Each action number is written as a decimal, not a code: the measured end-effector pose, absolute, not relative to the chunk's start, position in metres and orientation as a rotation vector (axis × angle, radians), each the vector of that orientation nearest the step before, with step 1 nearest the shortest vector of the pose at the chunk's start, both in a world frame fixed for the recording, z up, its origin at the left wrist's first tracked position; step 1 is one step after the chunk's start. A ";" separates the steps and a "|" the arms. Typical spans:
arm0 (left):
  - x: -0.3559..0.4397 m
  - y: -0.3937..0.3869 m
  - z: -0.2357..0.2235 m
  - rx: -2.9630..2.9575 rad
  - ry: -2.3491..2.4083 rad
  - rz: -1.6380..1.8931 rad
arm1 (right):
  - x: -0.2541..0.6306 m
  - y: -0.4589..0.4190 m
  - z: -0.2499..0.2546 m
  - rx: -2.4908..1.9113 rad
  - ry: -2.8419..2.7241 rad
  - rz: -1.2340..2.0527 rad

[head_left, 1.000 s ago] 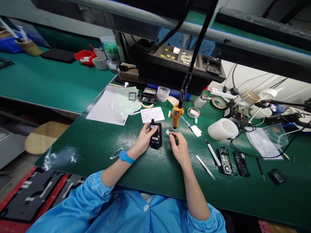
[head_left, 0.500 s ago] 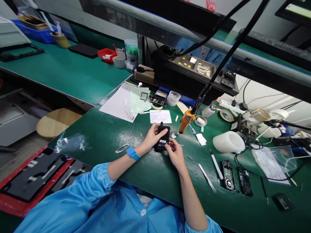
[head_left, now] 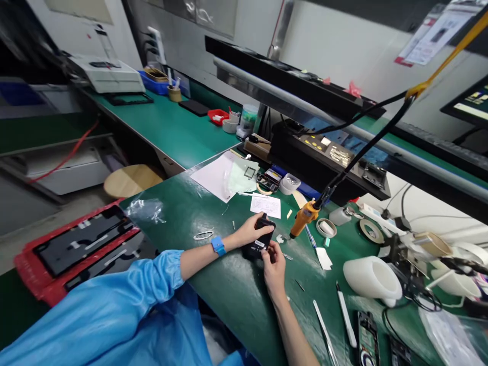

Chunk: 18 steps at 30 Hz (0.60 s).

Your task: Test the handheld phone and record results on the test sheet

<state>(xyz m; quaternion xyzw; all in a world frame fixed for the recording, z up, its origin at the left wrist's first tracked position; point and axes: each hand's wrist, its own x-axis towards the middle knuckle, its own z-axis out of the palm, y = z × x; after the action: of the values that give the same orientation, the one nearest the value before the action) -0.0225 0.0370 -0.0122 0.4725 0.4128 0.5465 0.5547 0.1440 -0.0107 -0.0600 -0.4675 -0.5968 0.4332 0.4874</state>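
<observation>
A black handheld radio (head_left: 260,242) with a stub antenna and a white label is held just above the green bench. My left hand (head_left: 251,230) grips its upper left side, thumb across the front. At the lower right edge, the fingers and thumb of my right hand (head_left: 273,264) pinch the same radio. A small white scrap (head_left: 280,238) lies just beyond my right fingers. Above it, an orange electric screwdriver (head_left: 304,219) hangs from a black cable, its tip close to the bench top.
To the right are tweezers (head_left: 324,330), a white-handled knife (head_left: 346,316), an opened radio half (head_left: 366,338) and a white cylinder (head_left: 371,278). Papers (head_left: 215,177) and a pot of small parts (head_left: 290,184) lie behind. A clear plastic bag (head_left: 146,210) sits at the left edge.
My right hand has let go of the small white scrap, now on the bench, and moved left onto the radio's lower edge. My left hand keeps its hold. The view has swung left.
</observation>
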 end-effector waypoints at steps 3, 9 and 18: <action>-0.023 0.038 -0.019 1.153 0.968 1.274 | 0.145 -0.008 -0.066 -1.099 -1.443 1.068; -0.023 0.045 -0.046 1.255 1.028 1.208 | 0.144 -0.004 -0.075 -1.047 -1.382 1.079; -0.032 0.046 -0.067 1.459 1.089 1.015 | 0.143 0.000 -0.074 -1.023 -1.283 1.085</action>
<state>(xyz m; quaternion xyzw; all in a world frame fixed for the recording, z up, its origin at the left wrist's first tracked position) -0.0320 0.0461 -0.0671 0.6045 0.4512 0.4205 0.5041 0.1426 -0.0001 -0.0745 -0.4331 -0.5429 0.4591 0.5539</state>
